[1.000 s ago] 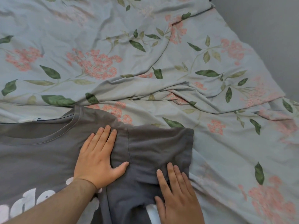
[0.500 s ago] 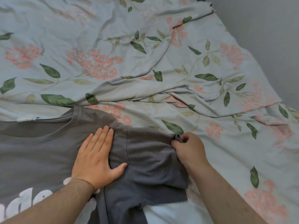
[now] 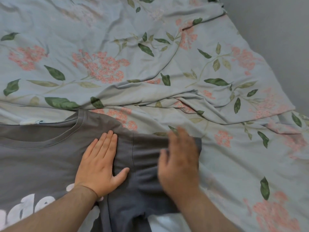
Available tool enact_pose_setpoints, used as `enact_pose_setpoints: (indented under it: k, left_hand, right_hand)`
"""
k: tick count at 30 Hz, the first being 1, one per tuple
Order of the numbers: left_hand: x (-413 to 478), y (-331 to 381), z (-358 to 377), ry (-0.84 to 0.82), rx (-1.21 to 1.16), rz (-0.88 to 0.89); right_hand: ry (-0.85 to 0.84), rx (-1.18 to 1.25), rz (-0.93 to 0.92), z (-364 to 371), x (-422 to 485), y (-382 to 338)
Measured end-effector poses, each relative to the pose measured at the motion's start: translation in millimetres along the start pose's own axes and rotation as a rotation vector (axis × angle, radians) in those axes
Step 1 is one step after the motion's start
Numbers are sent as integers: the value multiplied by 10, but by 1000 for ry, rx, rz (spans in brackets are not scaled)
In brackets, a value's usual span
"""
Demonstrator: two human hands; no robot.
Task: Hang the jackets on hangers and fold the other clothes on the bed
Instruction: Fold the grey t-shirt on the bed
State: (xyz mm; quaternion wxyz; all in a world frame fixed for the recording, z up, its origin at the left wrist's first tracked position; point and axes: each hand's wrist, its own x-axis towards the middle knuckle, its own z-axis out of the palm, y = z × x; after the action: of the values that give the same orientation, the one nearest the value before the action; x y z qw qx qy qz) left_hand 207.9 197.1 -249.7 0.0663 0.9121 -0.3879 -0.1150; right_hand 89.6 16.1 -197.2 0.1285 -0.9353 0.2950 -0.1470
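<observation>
While my left hand [image 3: 100, 163] lies flat on the grey T-shirt [image 3: 41, 158], its four fingers are stretched out side by side and pressed together, pointing toward the shoulder seam, and the thumb is spread wide to the side, its tip touching the cloth just beside the sleeve seam. It grips nothing; the palm only presses the fabric down. My right hand [image 3: 179, 163] is over the short sleeve [image 3: 145, 153], palm down with the fingers opened out and slightly apart, but it is smeared by motion blur, so I cannot tell whether it touches the sleeve or hovers just above it, and I see nothing pinched between its fingers. The T-shirt lies spread on the bed near me, collar toward the left, sleeve stretched out to the right, on a pale blue bedsheet [image 3: 167, 64] printed with pink flower clusters and green leaves. Much of the shirt is cut off: its left half runs past the left edge and its lower part past the bottom edge, and my forearms cover more of it. White lettering [image 3: 25, 210] on the chest is only partly in sight, too broken up for me to read a word. A small white label [image 3: 31, 121] peeks out at the neck, too small to read. Below the sleeve a patch of white cloth [image 3: 164, 223] shows, and I cannot tell what it belongs to. I count two hands, one T-shirt, one sleeve in view. A grey wall [image 3: 275, 22] fills the upper right corner.
</observation>
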Motion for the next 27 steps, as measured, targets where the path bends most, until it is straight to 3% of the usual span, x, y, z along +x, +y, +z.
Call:
enact_pose_setpoints:
  k: [1, 3, 6, 13, 20, 22, 24, 27]
  left_hand:
    - [-1, -11, -3, 8, -8, 14]
    - [-6, -32, -5, 19, -10, 23]
    - [2, -11, -10, 32, 3, 17]
    - [-13, -15, -15, 41, -46, 32]
    - [-116, 20, -206, 137, -326, 15]
    - [-293, -30, -350, 180, -559, -58]
    - [-583, -229, -478, 239, -755, -190]
    - [-1230, -739, -610, 358, -757, -365]
  right_hand:
    - [-126, -30, -110, 64, -113, -73]
    - [-346, -130, -159, 201, -287, -71]
    - [-452, -201, -121, 318, -362, 65]
    - [-438, -241, -130, 433, -355, 86]
    - [-434, -293, -127, 381, -373, 65]
    - [-497, -348, -115, 299, -374, 33]
    - [-455, -275, -17, 249, -345, -102]
    - [-274, -36, 140, 223, -472, -724]
